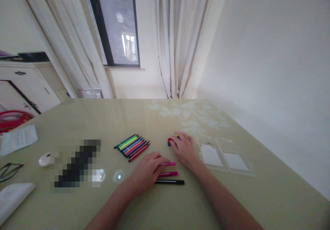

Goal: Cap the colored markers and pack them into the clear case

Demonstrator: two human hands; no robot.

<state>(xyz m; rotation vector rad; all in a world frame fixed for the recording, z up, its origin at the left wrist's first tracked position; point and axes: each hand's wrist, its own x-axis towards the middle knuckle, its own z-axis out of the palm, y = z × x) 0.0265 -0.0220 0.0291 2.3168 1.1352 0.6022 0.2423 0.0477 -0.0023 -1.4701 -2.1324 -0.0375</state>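
My left hand [148, 170] is closed, its fingers and thumb around a pink marker [172, 163] whose pink end points right. Below it, a dark pink marker [172, 173] and a black marker [172, 182] lie on the table, their left ends hidden by that hand. My right hand [184, 148] rests palm down with bent, slightly parted fingers over a small pile of marker caps [169, 140] in red, blue and yellow, partly covered. Left of the hands, several markers [132, 147] in green, yellow, blue and red lie side by side, dark tips toward upper right.
An open clear plastic case [219, 142] with white inserts lies right of my right hand. Farther left are a blurred dark object [77, 164], a white computer mouse [45, 159], glasses [11, 171] and a white object [15, 200]. The table [123, 116] meets a wall on the right.
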